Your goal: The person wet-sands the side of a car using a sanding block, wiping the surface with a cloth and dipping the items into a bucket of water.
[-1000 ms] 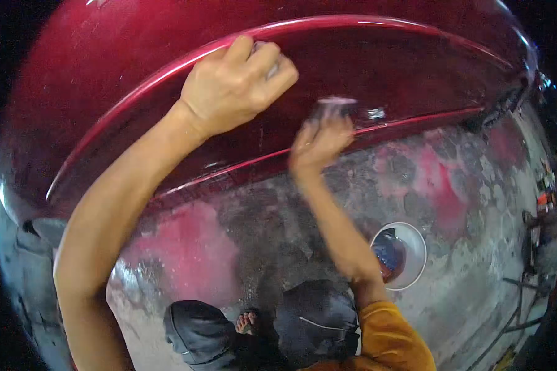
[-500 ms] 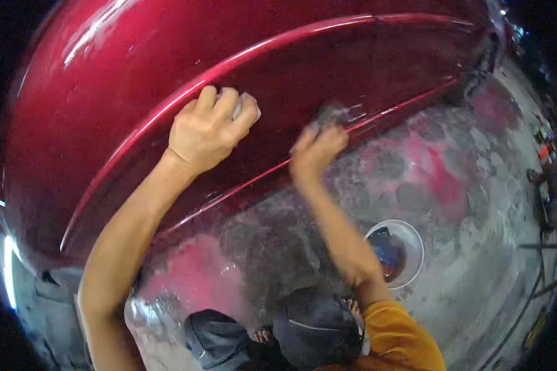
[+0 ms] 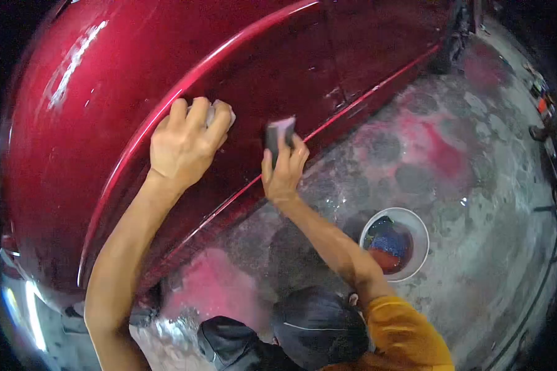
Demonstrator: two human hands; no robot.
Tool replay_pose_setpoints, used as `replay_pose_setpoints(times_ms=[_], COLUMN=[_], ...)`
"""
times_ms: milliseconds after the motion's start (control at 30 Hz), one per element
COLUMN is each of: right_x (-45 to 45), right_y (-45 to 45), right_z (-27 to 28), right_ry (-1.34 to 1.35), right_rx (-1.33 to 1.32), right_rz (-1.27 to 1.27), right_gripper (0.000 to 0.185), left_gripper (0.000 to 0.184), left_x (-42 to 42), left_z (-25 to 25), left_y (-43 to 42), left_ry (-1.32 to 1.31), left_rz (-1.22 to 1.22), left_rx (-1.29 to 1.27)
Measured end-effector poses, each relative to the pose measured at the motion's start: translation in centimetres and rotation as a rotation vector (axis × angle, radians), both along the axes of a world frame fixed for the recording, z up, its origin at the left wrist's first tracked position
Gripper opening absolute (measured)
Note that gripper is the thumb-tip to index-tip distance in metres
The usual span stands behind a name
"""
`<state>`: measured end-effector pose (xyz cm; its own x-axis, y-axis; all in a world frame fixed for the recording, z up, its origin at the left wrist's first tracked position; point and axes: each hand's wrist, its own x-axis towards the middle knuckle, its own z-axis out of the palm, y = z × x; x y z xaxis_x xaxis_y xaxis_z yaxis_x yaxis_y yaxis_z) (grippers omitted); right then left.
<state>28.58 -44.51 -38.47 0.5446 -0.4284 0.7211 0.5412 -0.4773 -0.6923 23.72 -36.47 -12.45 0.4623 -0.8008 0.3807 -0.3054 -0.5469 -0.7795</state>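
A glossy dark red car panel (image 3: 247,86) fills the upper view, with a curved raised crease and a lower trim line. My left hand (image 3: 185,139) rests against it just below the crease. Its fingers are curled around a pale, crumpled, cloth-like wad (image 3: 221,115), mostly hidden by them. To the right, my right hand (image 3: 284,170) is over the lower part of the panel. Thumb and fingers grip a dark flat pad (image 3: 271,139) with a pale pinkish upper face. Whether the pad touches the paint, I cannot tell.
A white bucket (image 3: 425,241) stands on the floor right of my right forearm, with dark liquid and blue and reddish things inside. The grey concrete floor (image 3: 470,216) has pink paint stains. My bent knees (image 3: 319,328) are below. Several small objects lie at the far right.
My right hand has moved left along the panel with the pad, which now shows more clearly. My left hand sits slightly lower and further left in view; the view itself has shifted.
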Motion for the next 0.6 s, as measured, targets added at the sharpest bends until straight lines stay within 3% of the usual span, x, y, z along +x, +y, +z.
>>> replay_pose_setpoints(times_ms=[100,200,267,333,400,433,533,600], right_x=[4.3,8.2,7.6,5.7,3.1,3.5,6.4,6.3], right_y=[-3.4,-9.2,-8.7,-5.6,-2.8,-3.4,-5.9,-6.2], right_z=[-2.7,0.8,2.2,0.0,0.3,1.5,6.6,9.1], right_ry=[0.118,0.437,0.418,0.33,0.278,0.18,0.237,0.075], right_rx=[0.187,0.449,0.502,0.49,0.369,0.35,0.469,0.427], right_rz=[-0.225,-0.142,-0.154,-0.069,-0.137,-0.123,-0.082,-0.129], right_gripper=[0.051,0.043,0.042,0.044,0.046,0.047,0.048,0.049], left_gripper=[0.025,0.024,0.025,0.025,0.022,0.021,0.02,0.028], left_x=[0.0,0.3,1.2,2.6,4.3,4.8,5.8,7.3], left_z=[0.3,0.1,-0.2,-0.4,-0.2,0.3,2.3,3.1], left_y=[0.1,-0.3,-1.4,-3.1,-5.3,-6.3,-8.6,-9.9], left_ry=[-0.049,-0.061,-0.031,-0.048,-0.067,-0.09,-0.062,-0.073], left_rz=[-0.05,-0.04,-0.045,-0.053,-0.058,-0.073,-0.124,-0.124], left_rx=[-0.003,0.02,-0.002,-0.003,-0.003,-0.004,-0.048,-0.069])
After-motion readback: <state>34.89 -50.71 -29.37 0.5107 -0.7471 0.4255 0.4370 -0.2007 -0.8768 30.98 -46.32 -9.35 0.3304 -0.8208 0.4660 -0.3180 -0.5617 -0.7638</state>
